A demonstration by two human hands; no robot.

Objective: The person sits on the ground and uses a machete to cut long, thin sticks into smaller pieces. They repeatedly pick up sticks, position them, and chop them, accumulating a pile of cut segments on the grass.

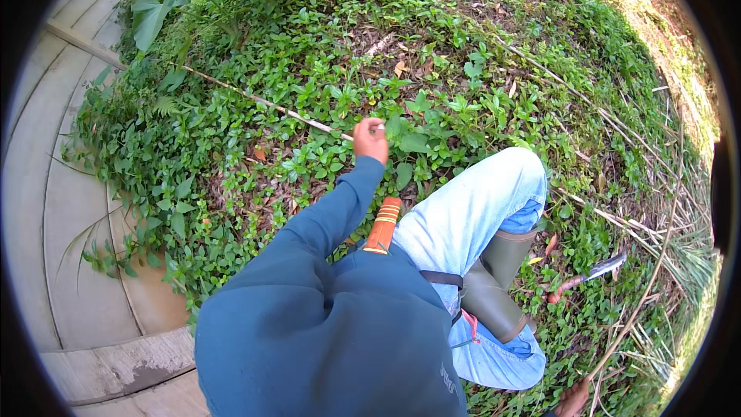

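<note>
My left hand (370,141) is closed, fingers curled, just above the leafy ground plants. A thin pale stick (285,110) runs from the upper left and meets this hand's left side; I cannot tell whether it is gripped or passes underneath. At the lower right edge, partly cut off, my right hand (573,399) is closed around the lower end of a long dry stalk (642,301), which slants up to the right. A large knife with a reddish-brown handle (567,286) and a grey blade (606,265) lies on the plants beyond my boots.
Low green plants (309,38) cover the slope around my bent legs in jeans and olive rubber boots (492,305). An orange sheath (382,225) is at my waist. Concrete slabs (81,239) border the left. Dry stalks and cut leaves (683,251) lie at right.
</note>
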